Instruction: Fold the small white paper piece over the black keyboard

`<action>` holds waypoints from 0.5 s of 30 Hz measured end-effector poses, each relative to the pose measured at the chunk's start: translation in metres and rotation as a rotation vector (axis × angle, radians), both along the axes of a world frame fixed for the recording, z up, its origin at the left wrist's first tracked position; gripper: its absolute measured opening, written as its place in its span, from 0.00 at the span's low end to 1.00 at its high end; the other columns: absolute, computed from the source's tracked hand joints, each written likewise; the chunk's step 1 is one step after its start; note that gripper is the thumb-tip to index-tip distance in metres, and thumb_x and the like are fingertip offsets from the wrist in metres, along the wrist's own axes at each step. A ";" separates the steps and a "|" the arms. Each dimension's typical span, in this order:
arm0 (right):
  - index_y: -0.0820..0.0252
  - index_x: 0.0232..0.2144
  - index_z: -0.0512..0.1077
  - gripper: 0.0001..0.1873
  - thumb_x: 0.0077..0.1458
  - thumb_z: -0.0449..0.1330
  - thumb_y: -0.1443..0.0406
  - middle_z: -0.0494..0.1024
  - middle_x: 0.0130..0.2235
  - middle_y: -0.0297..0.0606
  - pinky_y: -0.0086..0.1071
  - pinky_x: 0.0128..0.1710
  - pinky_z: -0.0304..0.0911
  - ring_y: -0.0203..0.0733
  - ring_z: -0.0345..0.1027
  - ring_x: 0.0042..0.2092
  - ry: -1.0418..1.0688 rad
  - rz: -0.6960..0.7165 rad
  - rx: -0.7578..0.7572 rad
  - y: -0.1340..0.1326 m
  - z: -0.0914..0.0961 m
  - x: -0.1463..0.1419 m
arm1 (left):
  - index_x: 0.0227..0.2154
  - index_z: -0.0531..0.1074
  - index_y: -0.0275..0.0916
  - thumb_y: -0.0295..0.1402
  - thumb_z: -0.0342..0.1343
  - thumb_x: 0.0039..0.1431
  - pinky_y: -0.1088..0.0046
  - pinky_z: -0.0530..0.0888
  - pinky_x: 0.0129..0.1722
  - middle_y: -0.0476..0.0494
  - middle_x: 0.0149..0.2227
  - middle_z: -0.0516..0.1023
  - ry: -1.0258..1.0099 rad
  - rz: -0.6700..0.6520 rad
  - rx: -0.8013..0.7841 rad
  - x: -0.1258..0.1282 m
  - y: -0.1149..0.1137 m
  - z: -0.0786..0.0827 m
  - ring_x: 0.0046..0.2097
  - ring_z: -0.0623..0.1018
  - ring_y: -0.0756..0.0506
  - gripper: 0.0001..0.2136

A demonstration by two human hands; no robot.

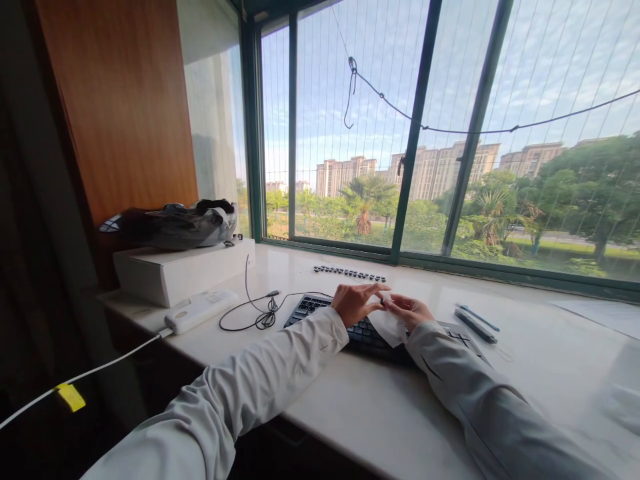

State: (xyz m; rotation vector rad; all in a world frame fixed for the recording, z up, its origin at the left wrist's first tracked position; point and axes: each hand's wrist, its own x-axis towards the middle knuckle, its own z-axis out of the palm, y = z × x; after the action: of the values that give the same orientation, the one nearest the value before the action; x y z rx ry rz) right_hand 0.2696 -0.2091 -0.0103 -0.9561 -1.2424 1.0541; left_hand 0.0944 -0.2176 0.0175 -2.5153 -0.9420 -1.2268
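Hands over black keyboard, small dark keycap pinched in white wipe.

Head view: left hand [356, 303] over the keyboard [350, 327], fingers mostly straight and pressed together, thumb and forefinger tip meeting at a small dark keycap [383, 301]. Right hand [409, 311] just beside, fingers curled, pinching one white wipe [389, 325] under and around that keycap; wipe hanging down onto the keys. Keyboard flat on the pale tabletop [360, 400], near edge partly hidden by both sleeves. One row of loose dark keycaps [350, 273] laid out behind the keyboard, near the window; too small to count. Two pens [476, 322] right of the hands. One white box [183, 270] at far left, shut, contents not visible, dark headset [173, 225] on top. One white power strip [200, 311] in front of it, one coiled black cable [265, 317] beside.
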 end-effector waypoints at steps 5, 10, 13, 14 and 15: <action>0.62 0.33 0.77 0.30 0.26 0.72 0.51 0.81 0.30 0.43 0.36 0.37 0.67 0.48 0.75 0.34 -0.061 -0.059 -0.057 -0.004 0.002 0.001 | 0.50 0.68 0.50 0.45 0.56 0.55 0.79 0.71 0.39 0.55 0.43 0.79 0.038 0.027 0.018 0.001 0.000 0.000 0.44 0.78 0.51 0.19; 0.59 0.30 0.73 0.27 0.24 0.73 0.53 0.81 0.29 0.42 0.35 0.36 0.67 0.48 0.75 0.35 -0.073 -0.107 -0.065 -0.008 0.005 0.000 | 0.49 0.69 0.51 0.46 0.53 0.58 0.79 0.71 0.38 0.55 0.45 0.78 0.060 0.035 0.032 0.002 -0.002 0.000 0.43 0.78 0.50 0.17; 0.59 0.26 0.70 0.27 0.23 0.73 0.52 0.80 0.28 0.41 0.34 0.31 0.66 0.47 0.75 0.32 -0.044 -0.096 -0.040 -0.008 0.004 -0.001 | 0.49 0.69 0.50 0.45 0.53 0.58 0.80 0.71 0.38 0.54 0.45 0.78 0.079 0.043 0.034 0.002 -0.002 0.000 0.43 0.78 0.50 0.17; 0.59 0.26 0.70 0.27 0.23 0.73 0.52 0.80 0.27 0.41 0.33 0.29 0.65 0.46 0.75 0.31 -0.032 -0.086 -0.034 -0.008 0.004 -0.001 | 0.49 0.69 0.50 0.45 0.53 0.57 0.80 0.71 0.38 0.54 0.45 0.78 0.079 0.047 0.033 0.002 -0.002 0.000 0.43 0.78 0.51 0.17; 0.59 0.27 0.70 0.28 0.23 0.73 0.52 0.80 0.27 0.41 0.32 0.27 0.64 0.45 0.74 0.29 -0.024 -0.073 -0.033 -0.007 0.004 -0.001 | 0.49 0.69 0.50 0.45 0.54 0.57 0.79 0.71 0.38 0.54 0.44 0.78 0.078 0.049 0.030 0.001 -0.002 0.001 0.43 0.78 0.51 0.18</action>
State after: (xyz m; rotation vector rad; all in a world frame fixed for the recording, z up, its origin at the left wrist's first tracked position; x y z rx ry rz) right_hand 0.2684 -0.2164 -0.0061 -1.0348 -1.2039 1.0114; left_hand 0.0956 -0.2191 0.0180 -2.4822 -0.9532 -1.1123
